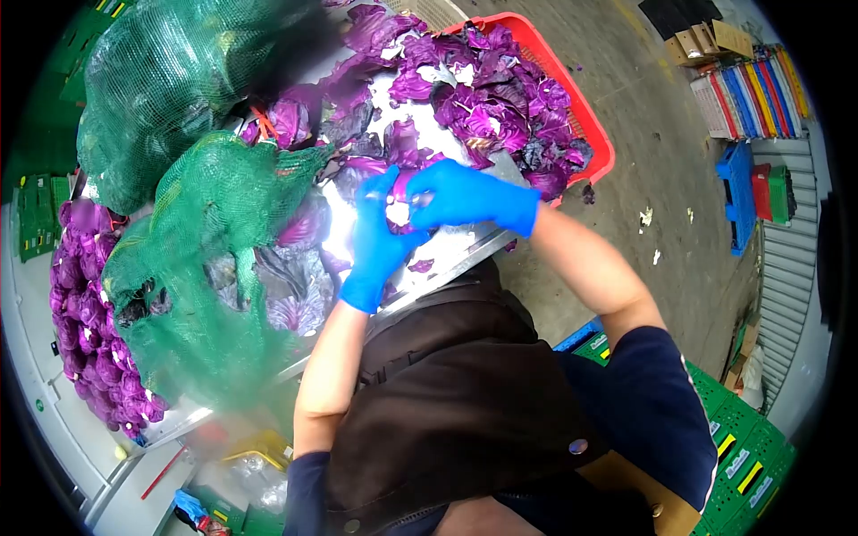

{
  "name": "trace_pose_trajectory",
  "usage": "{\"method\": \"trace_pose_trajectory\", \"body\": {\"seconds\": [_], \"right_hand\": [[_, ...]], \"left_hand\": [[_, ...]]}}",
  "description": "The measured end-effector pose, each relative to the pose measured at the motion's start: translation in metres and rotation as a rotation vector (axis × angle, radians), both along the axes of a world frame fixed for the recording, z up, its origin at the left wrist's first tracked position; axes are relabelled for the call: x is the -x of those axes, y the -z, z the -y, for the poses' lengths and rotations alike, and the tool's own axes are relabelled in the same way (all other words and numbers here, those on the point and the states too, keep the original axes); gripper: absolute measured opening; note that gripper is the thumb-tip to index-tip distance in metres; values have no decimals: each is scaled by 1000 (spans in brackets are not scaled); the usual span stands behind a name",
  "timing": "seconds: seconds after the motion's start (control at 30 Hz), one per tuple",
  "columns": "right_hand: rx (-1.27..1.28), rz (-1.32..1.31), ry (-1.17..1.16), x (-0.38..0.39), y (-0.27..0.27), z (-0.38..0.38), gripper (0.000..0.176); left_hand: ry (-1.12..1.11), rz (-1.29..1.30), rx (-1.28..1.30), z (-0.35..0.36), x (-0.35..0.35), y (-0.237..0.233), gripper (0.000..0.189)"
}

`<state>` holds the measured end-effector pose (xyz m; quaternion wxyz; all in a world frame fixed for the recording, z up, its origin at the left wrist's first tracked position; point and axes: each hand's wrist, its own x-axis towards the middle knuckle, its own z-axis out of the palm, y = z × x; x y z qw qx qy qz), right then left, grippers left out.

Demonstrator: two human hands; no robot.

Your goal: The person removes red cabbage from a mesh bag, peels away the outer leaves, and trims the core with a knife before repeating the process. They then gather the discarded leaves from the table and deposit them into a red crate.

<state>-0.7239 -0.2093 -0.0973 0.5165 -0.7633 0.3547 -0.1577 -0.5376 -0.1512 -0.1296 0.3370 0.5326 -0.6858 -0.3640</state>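
Between my two blue-gloved hands, over the metal table (pixel 420 284), is a red cabbage (pixel 399 213) with its pale cut stem end facing up. My left hand (pixel 380 241) wraps round it from the near left side. From the right, my right hand (pixel 465 196) grips the same cabbage with bent fingers, which partly hide it. Loose purple leaves (pixel 402 138) lie on the tabletop beyond the hands. To the left, a green net bag (pixel 228 192) lies open over more cabbages (pixel 295 286).
A red crate (pixel 594 147) heaped with purple leaves stands at the table's far right. A fuller green net sack (pixel 170 98) is at the back left. Many peeled cabbages (pixel 89 313) are piled past the left edge. Green crates (pixel 742 447) stand behind on the right.
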Motion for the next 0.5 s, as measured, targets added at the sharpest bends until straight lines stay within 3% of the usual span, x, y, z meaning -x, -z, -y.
{"method": "trace_pose_trajectory", "body": {"seconds": [0.03, 0.07, 0.13, 0.27, 0.33, 0.37, 0.43, 0.5], "right_hand": [[-517, 111, 230, 8, -36, 2, 17], [-481, 7, 376, 17, -23, 11, 19], [-418, 12, 595, 24, -3, 17, 28], [-627, -114, 403, 9, 24, 11, 47], [-592, -109, 407, 7, 56, 20, 44], [-494, -64, 409, 7, 64, 20, 42], [-303, 31, 413, 0, 62, 15, 39], [33, -105, 414, -16, 66, 12, 37]], "left_hand": [[-19, 0, 75, -4, -6, 14, 93], [-45, -4, 152, -7, -10, 26, 88], [-85, -38, 58, -16, -12, 26, 90], [-217, 88, -98, -11, 14, -7, 92], [-280, 76, -199, -3, 22, -12, 91], [-271, 132, -174, -5, 17, -7, 96], [-277, 4, -179, -9, 8, 3, 98], [-287, -149, -172, -17, -11, 15, 100]]}}
